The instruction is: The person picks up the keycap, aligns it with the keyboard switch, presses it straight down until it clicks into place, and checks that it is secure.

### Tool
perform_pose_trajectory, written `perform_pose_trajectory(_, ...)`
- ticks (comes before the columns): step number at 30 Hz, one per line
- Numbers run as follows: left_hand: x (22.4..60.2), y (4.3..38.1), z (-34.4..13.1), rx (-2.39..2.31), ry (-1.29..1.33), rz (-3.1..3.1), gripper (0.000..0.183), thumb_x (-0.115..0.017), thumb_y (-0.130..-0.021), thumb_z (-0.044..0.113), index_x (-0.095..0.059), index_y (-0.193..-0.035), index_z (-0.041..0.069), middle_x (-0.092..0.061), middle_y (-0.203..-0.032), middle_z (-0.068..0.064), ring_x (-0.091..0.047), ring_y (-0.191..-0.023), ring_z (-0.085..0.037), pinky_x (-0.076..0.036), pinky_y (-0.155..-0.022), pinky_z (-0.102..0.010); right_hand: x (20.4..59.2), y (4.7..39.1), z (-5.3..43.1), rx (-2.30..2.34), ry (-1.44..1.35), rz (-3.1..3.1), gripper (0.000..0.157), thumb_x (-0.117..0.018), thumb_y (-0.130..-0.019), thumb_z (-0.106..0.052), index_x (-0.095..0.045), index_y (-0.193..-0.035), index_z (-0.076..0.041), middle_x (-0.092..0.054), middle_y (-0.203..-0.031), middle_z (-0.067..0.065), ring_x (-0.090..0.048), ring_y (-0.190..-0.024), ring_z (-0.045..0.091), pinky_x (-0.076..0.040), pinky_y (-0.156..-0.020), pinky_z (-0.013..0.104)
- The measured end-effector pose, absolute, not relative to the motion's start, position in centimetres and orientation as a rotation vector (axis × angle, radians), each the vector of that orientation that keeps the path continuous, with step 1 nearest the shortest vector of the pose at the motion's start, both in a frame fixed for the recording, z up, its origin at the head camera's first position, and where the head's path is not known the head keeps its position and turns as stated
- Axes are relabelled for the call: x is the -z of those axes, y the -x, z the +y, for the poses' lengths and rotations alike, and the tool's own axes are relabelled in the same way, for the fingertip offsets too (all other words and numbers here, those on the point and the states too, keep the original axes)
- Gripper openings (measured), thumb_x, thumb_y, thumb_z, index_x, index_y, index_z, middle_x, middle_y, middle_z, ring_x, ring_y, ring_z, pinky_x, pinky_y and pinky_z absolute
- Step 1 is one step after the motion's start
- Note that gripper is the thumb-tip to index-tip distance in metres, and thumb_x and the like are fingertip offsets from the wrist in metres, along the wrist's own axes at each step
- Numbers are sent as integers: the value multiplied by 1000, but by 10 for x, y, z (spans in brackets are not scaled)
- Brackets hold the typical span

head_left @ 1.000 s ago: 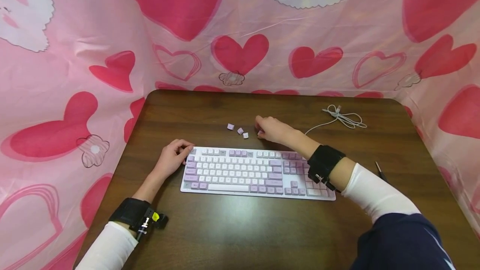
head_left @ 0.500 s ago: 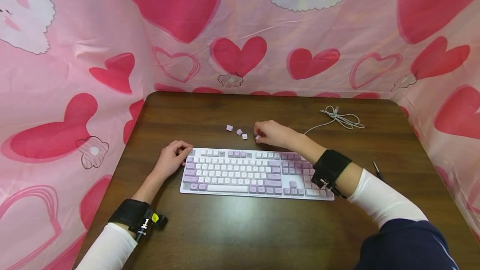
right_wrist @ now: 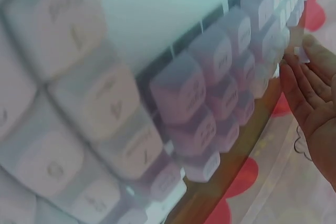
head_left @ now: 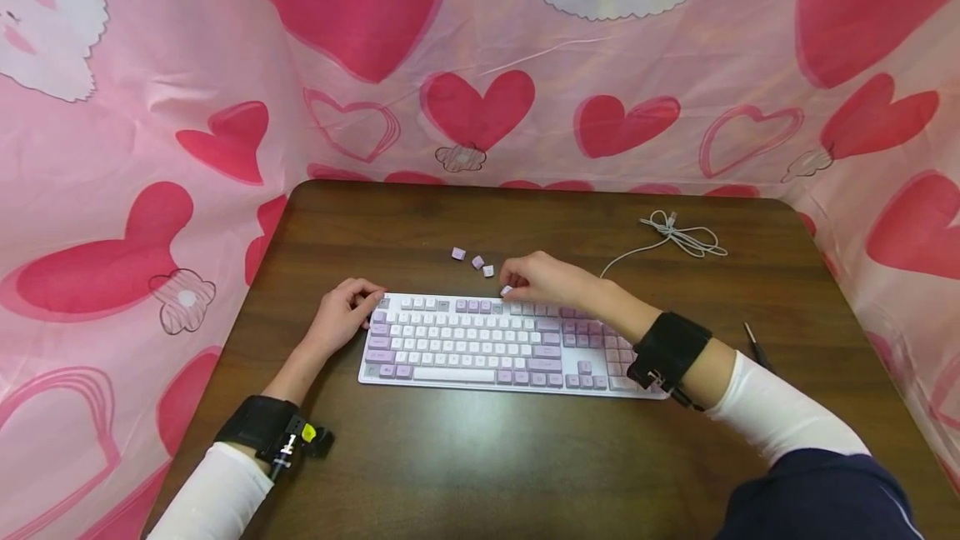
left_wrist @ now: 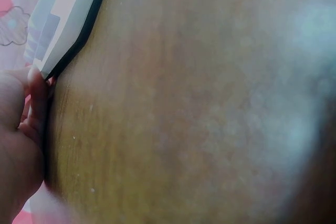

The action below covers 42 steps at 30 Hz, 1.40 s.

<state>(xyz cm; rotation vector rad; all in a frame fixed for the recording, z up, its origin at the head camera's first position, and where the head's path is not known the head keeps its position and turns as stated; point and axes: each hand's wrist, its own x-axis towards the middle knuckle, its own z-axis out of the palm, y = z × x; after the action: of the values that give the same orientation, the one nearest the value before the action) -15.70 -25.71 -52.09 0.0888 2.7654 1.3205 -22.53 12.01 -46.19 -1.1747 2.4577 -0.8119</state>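
A white keyboard with white and lilac keys lies across the table. At its far left corner my left hand holds the edge; the left wrist view has the thumb against the corner. Just over the keyboard's back edge, my right hand pinches a small pale keycap between thumb and fingers. The right wrist view also catches this keycap at the fingertips. Behind the keyboard lie three loose keycaps: a lilac one, another lilac one and a whiter one.
A bundled white cable lies at the back right, its lead running toward the keyboard. Near the right forearm rests a thin dark-handled tool, partly hidden by the sleeve. Pink heart-patterned cloth hangs around the brown table.
My right hand has come nearer and slightly left with the keycap, from the table behind the keyboard to its back edge. The left hand stays at the corner.
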Motion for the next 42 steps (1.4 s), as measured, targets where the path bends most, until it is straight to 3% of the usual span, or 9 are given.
perform_pose_trajectory(5, 522, 156, -256, -1327, -92, 2774, 20, -66, -105, 18, -72, -116, 3, -58, -101, -12, -59, -69, -19, -48, -59, -23, 463, 221, 117, 829, 1181, 2384, 20, -72, -100, -12, -73, -119, -6, -76, -108, 2, -70, -95, 10, -58, -88, 33)
perform_pose_trajectory(24, 522, 159, -256, -1327, -59, 2787, 22, -65, -105, 21, -73, -117, 4, -58, -101, -12, -59, -67, -17, -49, -59, -23, 464, 220, 106, 775, 1150, 2384, 15, -75, -97, -12, -79, -111, -8, -76, -104, 2, -67, -92, 11, -56, -87, 32)
perform_pose_trajectory(30, 522, 159, -257, -1317, -61, 2776, 22, -64, -105, 21, -72, -119, 5, -58, -102, -12, -59, -68, -18, -48, -59, -23, 464, 216, 99, 712, 1180, 2426, 4, -76, -95, -10, -76, -99, -7, -73, -94, 0, -64, -85, 10, -55, -81, 28)
perform_pose_trajectory(36, 521, 158, -257, -1313, -59, 2772, 22, -64, -105, 21, -72, -119, 5, -58, -103, -12, -59, -69, -19, -48, -59, -23, 455, 203, 85, 475, 1234, 2572, 7, -75, -94, -6, -72, -88, -7, -67, -85, 3, -59, -80, 16, -54, -78, 36)
perform_pose_trajectory(42, 520, 159, -257, -1322, -65, 2769, 23, -65, -105, 21, -72, -119, 4, -58, -103, -12, -59, -69, -18, -48, -59, -23, 450, 194, 74, 284, 1185, 2688, 9, -73, -93, -3, -74, -84, -6, -71, -84, 8, -64, -78, 21, -56, -77, 43)
